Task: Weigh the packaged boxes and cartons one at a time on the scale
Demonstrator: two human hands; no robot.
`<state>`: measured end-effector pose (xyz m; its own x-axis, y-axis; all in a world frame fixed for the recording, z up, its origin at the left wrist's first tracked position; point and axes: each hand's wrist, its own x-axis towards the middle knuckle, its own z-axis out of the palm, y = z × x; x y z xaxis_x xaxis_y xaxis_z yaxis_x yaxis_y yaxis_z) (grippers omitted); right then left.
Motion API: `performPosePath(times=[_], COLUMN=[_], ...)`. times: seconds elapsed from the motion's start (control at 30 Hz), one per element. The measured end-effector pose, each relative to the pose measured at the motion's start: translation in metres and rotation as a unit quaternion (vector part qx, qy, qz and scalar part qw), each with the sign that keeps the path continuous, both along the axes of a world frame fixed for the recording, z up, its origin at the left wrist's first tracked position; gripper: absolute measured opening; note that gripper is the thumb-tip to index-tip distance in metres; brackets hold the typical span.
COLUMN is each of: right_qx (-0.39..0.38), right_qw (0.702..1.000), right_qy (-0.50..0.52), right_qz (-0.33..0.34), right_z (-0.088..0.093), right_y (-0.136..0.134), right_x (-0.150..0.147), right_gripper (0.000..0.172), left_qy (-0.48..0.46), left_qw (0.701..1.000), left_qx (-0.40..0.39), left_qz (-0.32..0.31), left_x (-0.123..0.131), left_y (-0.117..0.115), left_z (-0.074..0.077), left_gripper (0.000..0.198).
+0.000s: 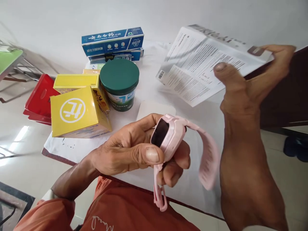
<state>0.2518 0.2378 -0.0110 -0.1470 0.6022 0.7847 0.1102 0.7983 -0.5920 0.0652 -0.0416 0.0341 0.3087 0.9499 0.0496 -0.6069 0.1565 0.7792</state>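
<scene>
My left hand [134, 152] is closed around a pink smartwatch [175, 138], thumb on its case beside the dark screen. One half of the strap curves out to the right, and the buckle half hangs below the fingers. Over at the upper right, my right hand [245, 81] grips a white printed box [192, 61] by its right end, the thumb on the text side. The box is tilted, with rows of small print and a barcode showing. Beneath and behind the watch, a flat white piece [154, 109] lies on the table, partly hidden by my left hand.
A green-lidded tub [119, 85] stands left of centre, with blue toothpaste boxes [113, 41] behind it. Yellow boxes [74, 112] and red packaging [39, 99] sit at the table's left edge. White cloth [149, 80] covers the table against the wall.
</scene>
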Motion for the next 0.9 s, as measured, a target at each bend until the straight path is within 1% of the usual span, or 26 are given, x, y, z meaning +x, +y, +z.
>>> performPosePath(times=[0.07, 0.1, 0.17, 0.2, 0.27, 0.33, 0.43, 0.5, 0.57, 0.67, 0.73, 0.8, 0.87, 0.9], right_qx=[0.043, 0.063, 0.094, 0.100, 0.091, 0.063, -0.004, -0.051, -0.083, -0.109, -0.121, -0.136, -0.162, -0.179], right_qw=[0.999, 0.997, 0.993, 0.991, 0.989, 0.988, 0.984, 0.981, 0.979, 0.982, 0.984, 0.982, 0.973, 0.967], right_qy=[0.016, 0.026, 0.045, 0.048, 0.038, 0.007, -0.035, -0.046, -0.040, -0.029, -0.044, -0.075, -0.112, -0.130], right_qz=[-0.007, -0.020, -0.058, -0.078, -0.112, -0.139, -0.173, -0.184, -0.180, -0.151, -0.125, -0.112, -0.120, -0.130], right_z=[0.002, 0.003, 0.004, 0.003, -0.003, -0.013, -0.031, -0.044, -0.053, -0.059, -0.057, -0.051, -0.043, -0.039], right_y=[0.013, 0.019, 0.028, 0.033, 0.041, 0.049, 0.058, 0.061, 0.064, 0.068, 0.071, 0.075, 0.078, 0.080], right_x=[-0.009, -0.014, -0.024, -0.029, -0.038, -0.044, -0.050, -0.052, -0.053, -0.049, -0.044, -0.037, -0.029, -0.026], right_gripper=[0.052, 0.052, 0.055, 0.058, 0.065, 0.070, 0.074, 0.075, 0.073, 0.067, 0.065, 0.068, 0.076, 0.079], left_qy=[-0.036, -0.038, -0.001, 0.032, 0.105, 0.181, 0.309, 0.402, 0.476, 0.531, 0.534, 0.515, 0.506, 0.512], left_qw=[0.999, 0.999, 1.000, 0.999, 0.993, 0.979, 0.946, 0.912, 0.878, 0.846, 0.840, 0.847, 0.851, 0.847], left_qx=[-0.004, -0.002, 0.000, 0.003, 0.015, 0.030, 0.039, 0.033, 0.023, 0.039, 0.073, 0.095, 0.100, 0.101], left_qz=[-0.011, -0.014, -0.005, 0.011, 0.053, 0.086, 0.094, 0.075, 0.038, -0.024, -0.063, -0.092, -0.101, -0.098], left_x=[-0.001, -0.001, -0.001, 0.000, 0.000, -0.001, -0.008, -0.013, -0.016, -0.014, -0.010, -0.007, -0.004, -0.004], left_y=[0.003, 0.005, 0.006, 0.006, 0.007, 0.007, 0.003, -0.003, -0.011, -0.019, -0.021, -0.021, -0.020, -0.020], left_z=[0.002, 0.002, 0.003, 0.003, 0.001, -0.001, -0.002, 0.000, 0.003, 0.004, 0.000, -0.005, -0.011, -0.014], left_gripper=[0.035, 0.035, 0.040, 0.042, 0.043, 0.039, 0.039, 0.046, 0.053, 0.047, 0.044, 0.047, 0.050, 0.050])
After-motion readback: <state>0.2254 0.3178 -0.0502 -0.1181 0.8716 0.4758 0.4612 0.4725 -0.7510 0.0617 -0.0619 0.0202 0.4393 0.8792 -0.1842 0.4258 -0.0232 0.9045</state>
